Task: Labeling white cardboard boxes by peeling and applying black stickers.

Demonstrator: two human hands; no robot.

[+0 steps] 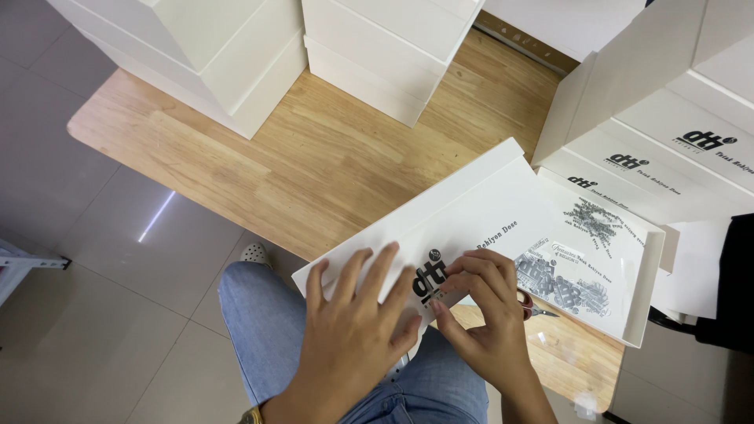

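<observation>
Broadly, a wooden desk (314,157) fills the middle of the view, and stacks of white boxes (236,55) crowd its far edge and right side, some plain and some already carrying a dark printed sticker, which suggests a good share of the labelling is done. Nearer the person, a flat white box lid (471,204) lies tilted across the desk's front edge, over blue-jeaned knees (259,330). The left hand (353,322) lies flat on the lid with its fingers spread wide and holds nothing, only pressing the lid down. The right hand (487,310) has its grip pinched together on a sticker (433,284) at the lid's near edge, thumb and fingertips closed on the sticker's right part; the dark logo already sits on the lid, but its lower right end looks lifted, so I judge this sticker half applied, with the smoothing down left to do. Just right of the lid, an open shallow tray (638,290) holds a loose heap of spare stickers (561,286), so more pieces seem to wait. Scissors with a red handle (532,308) peek out beside the right hand, close to the wrist. Little blocks the hands themselves, though the tray touches the lid's side and the box stacks leave small free room on the desk.
</observation>
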